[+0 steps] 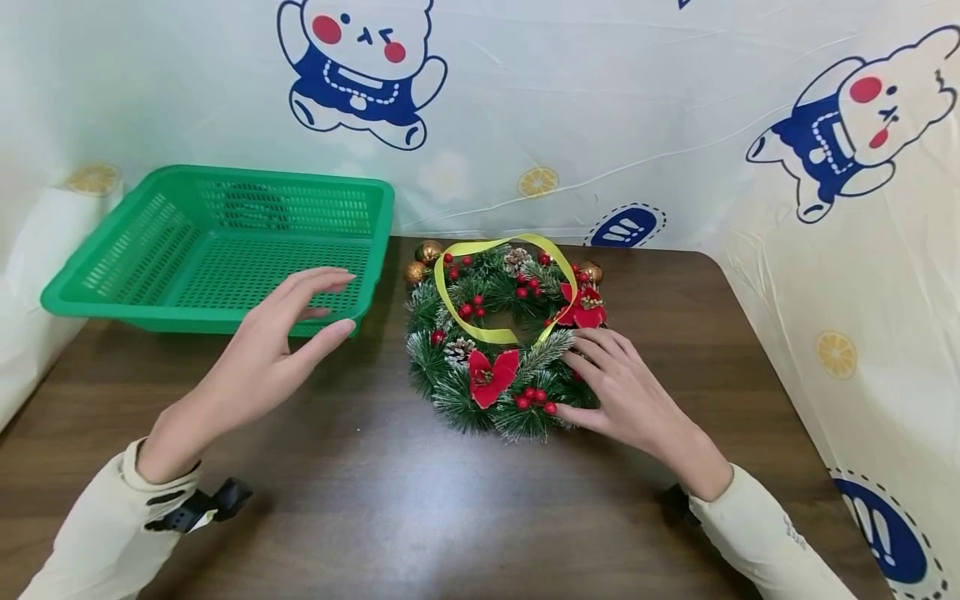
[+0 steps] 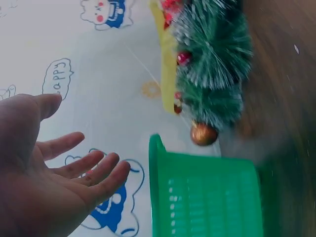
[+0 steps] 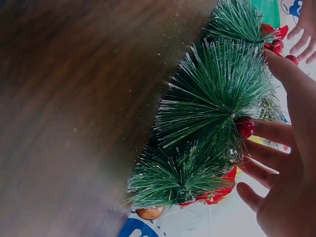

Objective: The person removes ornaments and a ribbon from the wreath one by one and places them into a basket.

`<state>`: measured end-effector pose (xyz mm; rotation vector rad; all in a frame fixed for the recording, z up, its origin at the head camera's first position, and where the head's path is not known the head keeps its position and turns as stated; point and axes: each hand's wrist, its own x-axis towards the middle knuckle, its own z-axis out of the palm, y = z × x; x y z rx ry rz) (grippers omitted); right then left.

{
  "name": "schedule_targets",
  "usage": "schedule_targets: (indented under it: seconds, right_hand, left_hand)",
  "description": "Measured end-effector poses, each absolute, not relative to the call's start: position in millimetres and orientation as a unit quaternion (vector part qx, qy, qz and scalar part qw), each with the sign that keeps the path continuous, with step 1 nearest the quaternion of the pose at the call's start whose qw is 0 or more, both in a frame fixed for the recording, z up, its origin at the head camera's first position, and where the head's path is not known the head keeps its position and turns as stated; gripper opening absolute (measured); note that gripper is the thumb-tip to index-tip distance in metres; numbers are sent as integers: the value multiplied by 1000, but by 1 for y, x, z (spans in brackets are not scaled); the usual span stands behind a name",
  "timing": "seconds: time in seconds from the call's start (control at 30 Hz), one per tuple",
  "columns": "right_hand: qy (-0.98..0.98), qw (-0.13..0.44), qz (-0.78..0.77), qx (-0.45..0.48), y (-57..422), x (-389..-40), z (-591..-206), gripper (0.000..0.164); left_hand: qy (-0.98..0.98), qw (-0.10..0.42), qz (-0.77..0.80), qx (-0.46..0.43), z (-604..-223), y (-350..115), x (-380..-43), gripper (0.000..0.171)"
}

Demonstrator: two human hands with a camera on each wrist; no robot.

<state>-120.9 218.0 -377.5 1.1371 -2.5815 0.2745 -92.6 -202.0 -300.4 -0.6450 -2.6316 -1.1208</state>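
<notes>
A green Christmas wreath point(image 1: 450, 392) with red berries, red flowers, pinecones and golden balls lies flat on the table. A yellow ribbon point(image 1: 487, 335) loops over its top. My right hand point(image 1: 626, 396) is at the wreath's right front side, fingers spread and touching its top, with the thumb beside a cluster of berries. In the right wrist view these fingers reach over the wreath's bristly needles point(image 3: 217, 94). Left of the wreath, my left hand point(image 1: 262, 358) hovers in the air with fingers and thumb apart, holding nothing. It partly covers the front corner of a green plastic basket.
The green basket point(image 1: 225, 320) stands at the back left of the brown wooden table point(image 1: 420, 517). Behind and to the right hangs a pale cloth point(image 1: 480, 108) printed with cartoon animals. A dark wrist strap point(image 1: 198, 510) is on the left sleeve.
</notes>
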Motion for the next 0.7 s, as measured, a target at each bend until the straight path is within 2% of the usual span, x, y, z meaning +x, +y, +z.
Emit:
schedule_targets:
  seconds: [0.23,0.5,0.7]
  right_hand:
    - [-902,140,99,397,220,-118,-374,52]
    - [-917,114,114,364,235,-106,-373,43]
    - [-927,130,141,322,251,-93,-376,34]
  left_hand:
    - [-841,5,-506,-193,-296,-186,-98,44]
    - [-824,-59,-535,-177,-314,-166,-114,46]
    - [-824,-85,-535,-165,-336,-154,-125,54]
